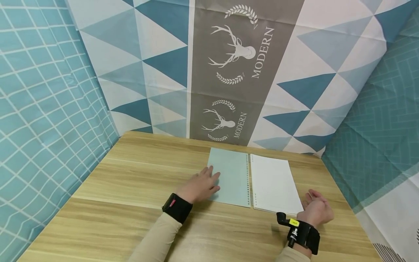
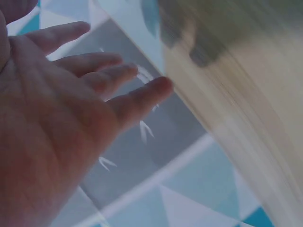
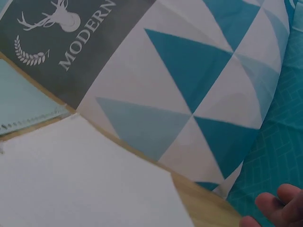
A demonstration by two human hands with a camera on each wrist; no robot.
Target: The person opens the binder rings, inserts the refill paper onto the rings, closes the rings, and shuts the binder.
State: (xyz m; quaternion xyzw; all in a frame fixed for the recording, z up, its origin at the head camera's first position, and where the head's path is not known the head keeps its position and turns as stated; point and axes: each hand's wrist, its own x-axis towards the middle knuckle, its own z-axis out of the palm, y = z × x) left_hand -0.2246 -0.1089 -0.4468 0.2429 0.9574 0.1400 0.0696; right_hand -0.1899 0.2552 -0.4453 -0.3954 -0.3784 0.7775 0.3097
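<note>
A pale blue-green sheet with a row of punched holes down its right edge lies flat on the table. Just right of it lies a stack of white loose-leaf paper, holes along its left edge. My left hand is over the left edge of the blue-green sheet with fingers spread; whether the fingertips touch it I cannot tell. In the left wrist view that hand's palm faces the camera and holds nothing. Beside the white stack's lower right corner is my right hand, fingers loosely bent, nothing visible in them.
The wooden table reaches back to a patterned cloth hanging behind it. A teal gridded cloth hangs along the left side, and a darker teal cloth along the right. Each wrist wears a black band.
</note>
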